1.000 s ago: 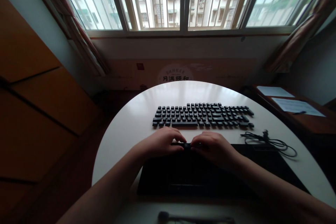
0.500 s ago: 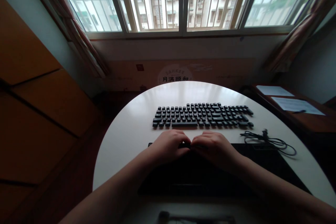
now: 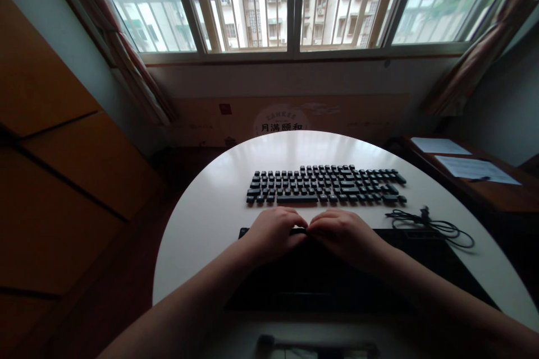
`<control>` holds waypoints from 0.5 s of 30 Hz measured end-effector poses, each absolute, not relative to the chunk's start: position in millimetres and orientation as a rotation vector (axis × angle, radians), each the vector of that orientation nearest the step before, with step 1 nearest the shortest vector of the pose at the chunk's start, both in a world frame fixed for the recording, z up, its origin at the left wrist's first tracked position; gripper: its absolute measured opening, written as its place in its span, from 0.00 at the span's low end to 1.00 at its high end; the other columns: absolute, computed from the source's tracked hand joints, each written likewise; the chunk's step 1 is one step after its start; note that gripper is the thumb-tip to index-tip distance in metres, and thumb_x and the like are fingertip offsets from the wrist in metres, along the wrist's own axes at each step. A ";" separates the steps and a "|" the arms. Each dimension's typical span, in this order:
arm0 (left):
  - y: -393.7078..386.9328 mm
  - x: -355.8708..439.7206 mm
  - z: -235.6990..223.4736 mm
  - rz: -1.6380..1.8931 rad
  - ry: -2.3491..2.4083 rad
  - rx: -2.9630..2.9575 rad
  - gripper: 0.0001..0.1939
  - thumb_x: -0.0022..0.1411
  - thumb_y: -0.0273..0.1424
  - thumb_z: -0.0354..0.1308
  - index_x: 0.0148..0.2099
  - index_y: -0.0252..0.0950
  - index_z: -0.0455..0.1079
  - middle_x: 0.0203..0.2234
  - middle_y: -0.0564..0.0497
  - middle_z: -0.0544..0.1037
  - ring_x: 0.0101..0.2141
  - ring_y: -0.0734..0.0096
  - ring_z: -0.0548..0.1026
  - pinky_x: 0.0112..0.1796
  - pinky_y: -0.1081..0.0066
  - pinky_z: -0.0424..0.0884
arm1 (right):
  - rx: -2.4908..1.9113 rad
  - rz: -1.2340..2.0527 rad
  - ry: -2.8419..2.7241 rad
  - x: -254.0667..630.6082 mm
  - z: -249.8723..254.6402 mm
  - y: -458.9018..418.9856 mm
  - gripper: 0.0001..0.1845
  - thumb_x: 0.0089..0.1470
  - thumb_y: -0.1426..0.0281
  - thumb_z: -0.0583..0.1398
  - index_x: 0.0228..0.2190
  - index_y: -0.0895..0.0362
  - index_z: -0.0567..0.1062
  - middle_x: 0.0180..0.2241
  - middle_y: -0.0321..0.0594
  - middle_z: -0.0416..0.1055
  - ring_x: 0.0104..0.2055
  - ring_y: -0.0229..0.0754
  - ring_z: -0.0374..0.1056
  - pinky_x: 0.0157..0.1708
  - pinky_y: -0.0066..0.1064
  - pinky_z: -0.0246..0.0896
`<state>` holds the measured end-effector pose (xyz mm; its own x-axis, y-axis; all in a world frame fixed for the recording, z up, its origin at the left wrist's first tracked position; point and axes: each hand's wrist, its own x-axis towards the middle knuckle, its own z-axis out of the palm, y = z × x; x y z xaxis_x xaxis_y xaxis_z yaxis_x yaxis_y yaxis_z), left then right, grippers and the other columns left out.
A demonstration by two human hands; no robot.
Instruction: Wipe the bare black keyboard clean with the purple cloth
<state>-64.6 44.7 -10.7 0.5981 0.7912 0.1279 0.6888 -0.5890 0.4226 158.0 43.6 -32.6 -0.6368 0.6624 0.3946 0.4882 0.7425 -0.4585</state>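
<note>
My left hand [image 3: 275, 231] and my right hand [image 3: 343, 233] meet at the far edge of a black keyboard base [image 3: 303, 286]. The fingers of both are curled inward with fingertips nearly touching, over a small dark part at that edge. What lies between the fingertips is too dark and small to make out. Just beyond the hands, loose black keycaps [image 3: 324, 184] are laid out in rows like a keyboard, the long space bar [image 3: 297, 199] in the front row. My wrists and forearms cover much of the base.
A coiled black cable [image 3: 440, 227] lies across the base's far right corner on the round white table [image 3: 189, 224]. A dark object [image 3: 324, 348] sits blurred at the near edge. Papers and a pen [image 3: 480, 179] rest on a brown side table at right.
Both hands hold nearly the same place at the base's far edge, with only slight finger movement. The view has shifted a little; the keycaps and cable stay put.
</note>
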 end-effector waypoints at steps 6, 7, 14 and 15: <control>43.7 -62.8 -11.8 0.488 1.207 2.483 0.08 0.60 0.30 0.64 0.42 0.41 0.82 0.38 0.51 0.84 0.40 0.62 0.80 0.44 0.66 0.72 | -0.927 0.499 -2.426 160.5 -25.8 40.7 0.08 0.61 0.69 0.61 0.38 0.53 0.83 0.44 0.42 0.78 0.43 0.46 0.74 0.46 0.37 0.68; 43.5 -62.2 -11.3 0.491 1.214 2.474 0.08 0.60 0.30 0.64 0.42 0.41 0.82 0.38 0.51 0.84 0.40 0.62 0.80 0.44 0.66 0.72 | -0.938 0.484 -2.441 160.4 -24.1 40.4 0.09 0.61 0.69 0.61 0.38 0.52 0.83 0.45 0.43 0.78 0.44 0.47 0.74 0.47 0.38 0.68; 43.5 -59.6 -8.7 0.466 1.236 2.448 0.07 0.60 0.32 0.64 0.40 0.40 0.82 0.36 0.51 0.84 0.38 0.62 0.80 0.42 0.67 0.73 | -0.997 0.426 -2.493 157.0 -19.5 41.4 0.10 0.62 0.68 0.61 0.36 0.54 0.84 0.48 0.45 0.78 0.48 0.52 0.74 0.50 0.45 0.68; 43.7 -59.7 -8.7 0.464 1.233 2.450 0.07 0.61 0.32 0.64 0.40 0.39 0.82 0.36 0.51 0.84 0.38 0.62 0.80 0.42 0.68 0.73 | -0.998 0.421 -2.485 157.1 -20.4 41.3 0.10 0.62 0.68 0.61 0.36 0.54 0.84 0.49 0.45 0.78 0.48 0.52 0.74 0.51 0.45 0.68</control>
